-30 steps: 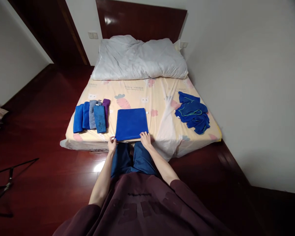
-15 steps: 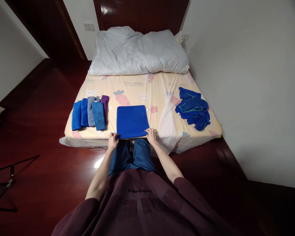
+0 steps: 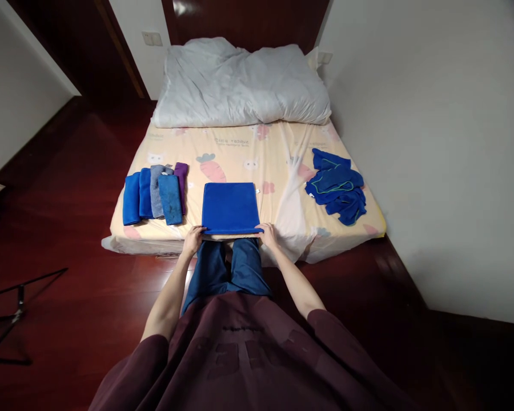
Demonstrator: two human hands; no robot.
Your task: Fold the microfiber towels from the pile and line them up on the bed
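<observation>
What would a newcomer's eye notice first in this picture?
Probably the blue cloth at the near edge of the bed, its near corners pinched in the left hand and right hand. Next come the crumpled pile to its right and the folded cloths to its left, then the pale quilt across the far end.

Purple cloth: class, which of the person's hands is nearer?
Left. The left hand is toward the person from the purple cloth, slightly right; the right hand is farther right, at the near-right corner of the flat blue cloth.
</observation>
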